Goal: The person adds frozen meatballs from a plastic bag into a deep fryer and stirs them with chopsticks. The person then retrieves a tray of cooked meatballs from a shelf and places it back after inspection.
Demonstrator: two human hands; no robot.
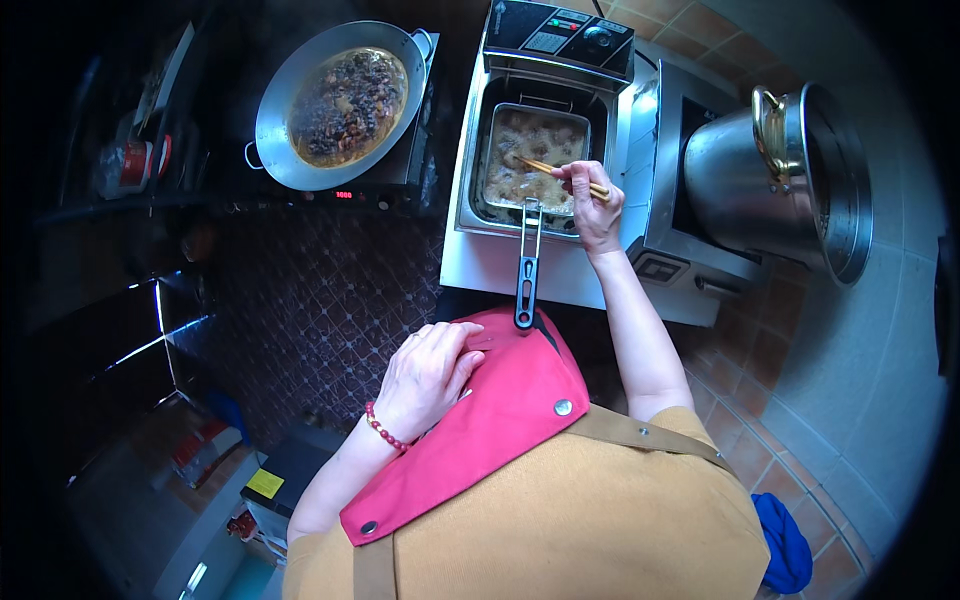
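Note:
Wooden chopsticks (534, 164) are held in my right hand (598, 204), their tips in the bubbling oil inside a wire fryer basket (589, 142). Pieces of food, too blurred to name, fry in the foam. The basket sits in an electric deep fryer (469, 150), and its black handle (526, 292) points towards me. My left hand (427, 367) rests against the red apron (480, 442) at my front, fingers loosely curled and partly apart; I see nothing in it. A red bead bracelet (386, 429) circles that wrist.
At the left, a wide metal wok (274, 135) of dark food in liquid stands on an electric cooker (401, 169). Right of the fryer is a tall steel stockpot (742, 176) on another cooker (660, 225). A blue cloth (784, 544) lies low at the right.

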